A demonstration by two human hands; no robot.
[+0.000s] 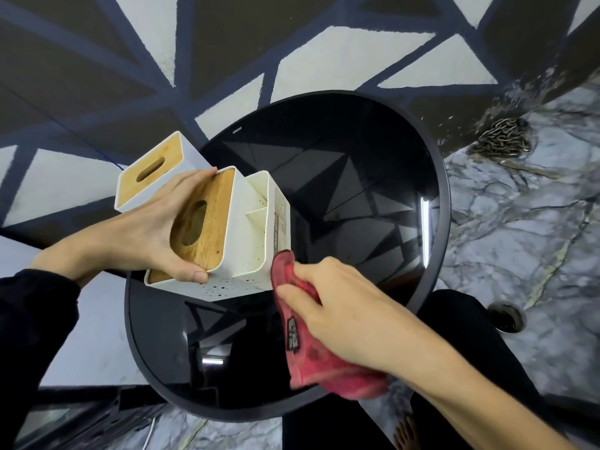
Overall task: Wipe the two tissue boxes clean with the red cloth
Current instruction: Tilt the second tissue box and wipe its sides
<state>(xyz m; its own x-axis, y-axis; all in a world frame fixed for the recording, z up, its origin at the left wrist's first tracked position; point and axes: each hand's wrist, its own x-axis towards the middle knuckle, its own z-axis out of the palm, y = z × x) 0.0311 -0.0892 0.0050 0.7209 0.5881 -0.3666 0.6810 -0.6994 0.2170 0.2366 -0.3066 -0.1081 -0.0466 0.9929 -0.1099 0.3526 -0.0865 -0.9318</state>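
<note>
My left hand (146, 235) grips a white tissue box (240, 241) with a wooden slotted lid and side compartments, holding it tilted above the round black glass table (373, 196). My right hand (344, 306) grips the red cloth (311, 362), whose upper end touches the box's lower right corner. A second white tissue box (152, 170) with a wooden lid stands at the table's far left edge, behind my left hand. Dark specks show on the held box's lower side.
A painted wall with dark and white triangles rises behind the table. Marble floor lies to the right, with a metal chain (501, 138) and a floor drain (506, 316). My dark trouser legs and a bare foot show below the table.
</note>
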